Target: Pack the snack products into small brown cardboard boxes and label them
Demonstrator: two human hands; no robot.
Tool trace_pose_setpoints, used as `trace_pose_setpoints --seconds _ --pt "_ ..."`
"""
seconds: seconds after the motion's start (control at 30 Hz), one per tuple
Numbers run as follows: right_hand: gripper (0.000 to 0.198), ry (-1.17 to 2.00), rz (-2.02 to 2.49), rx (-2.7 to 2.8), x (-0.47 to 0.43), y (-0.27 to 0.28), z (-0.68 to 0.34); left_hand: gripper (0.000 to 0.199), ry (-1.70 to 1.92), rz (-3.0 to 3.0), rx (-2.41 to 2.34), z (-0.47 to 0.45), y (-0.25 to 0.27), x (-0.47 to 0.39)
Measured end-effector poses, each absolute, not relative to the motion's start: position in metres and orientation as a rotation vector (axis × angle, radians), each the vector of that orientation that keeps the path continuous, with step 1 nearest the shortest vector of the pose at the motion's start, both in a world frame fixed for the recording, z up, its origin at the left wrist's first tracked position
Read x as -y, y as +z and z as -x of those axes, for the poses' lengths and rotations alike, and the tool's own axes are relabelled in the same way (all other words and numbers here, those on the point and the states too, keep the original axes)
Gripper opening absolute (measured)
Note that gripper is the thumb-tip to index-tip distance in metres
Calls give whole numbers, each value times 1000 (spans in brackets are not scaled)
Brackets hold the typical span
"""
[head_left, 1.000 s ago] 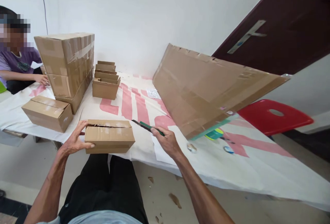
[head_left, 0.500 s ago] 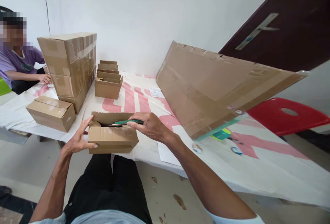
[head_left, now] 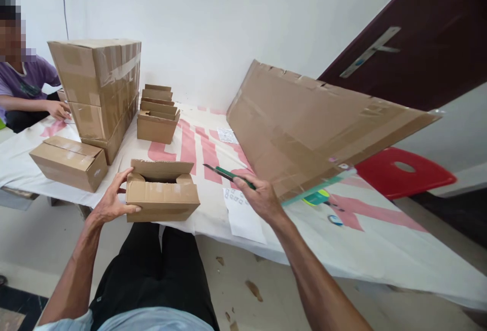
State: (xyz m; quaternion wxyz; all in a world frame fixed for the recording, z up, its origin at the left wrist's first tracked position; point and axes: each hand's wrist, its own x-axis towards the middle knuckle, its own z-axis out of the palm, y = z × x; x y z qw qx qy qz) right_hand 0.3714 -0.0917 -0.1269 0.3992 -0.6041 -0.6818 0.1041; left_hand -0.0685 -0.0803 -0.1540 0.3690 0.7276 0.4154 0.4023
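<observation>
At the near edge of the cloth-covered table sits a small cardboard box (head_left: pixel 163 201), its back flap raised and a dark gap showing at the top. My left hand (head_left: pixel 112 201) grips the box's left end, thumb on the front and fingers on the back flap. Off to the right of the box, my right hand (head_left: pixel 261 196) is closed around a green utility knife (head_left: pixel 232 176), whose blade is out and points left. Below the knife lies a white paper sheet (head_left: pixel 245 222) with small drawn marks.
A closed box (head_left: pixel 70 161) and tall stacked cartons (head_left: pixel 99 87) stand on the left, open boxes (head_left: pixel 158 125) behind. A large cardboard sheet (head_left: pixel 304 128) leans at right, near a tape roll (head_left: pixel 317 198) and a red chair (head_left: pixel 403 173). A person (head_left: pixel 26 82) sits far left.
My right hand has drawn the utility knife out of the box's top and moved it right, over the paper. My left hand keeps its hold on the box.
</observation>
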Motion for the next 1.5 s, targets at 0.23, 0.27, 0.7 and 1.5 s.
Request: trace_pose_setpoints --seconds 0.23,0.27,0.7,1.5 --pt "41 148 1647 1625 76 -250 -330 89 1090 -1889 -1126 66 -157 81" --pt "40 142 1643 1620 73 -255 -323 87 1083 -1897 -1127 66 -157 82" --pt "31 305 1155 1941 65 -157 -281 80 1009 -1904 -1124 69 -151 80" --pt "54 -379 1002 1957 145 -207 -271 110 904 -1809 -1044 78 -150 79"
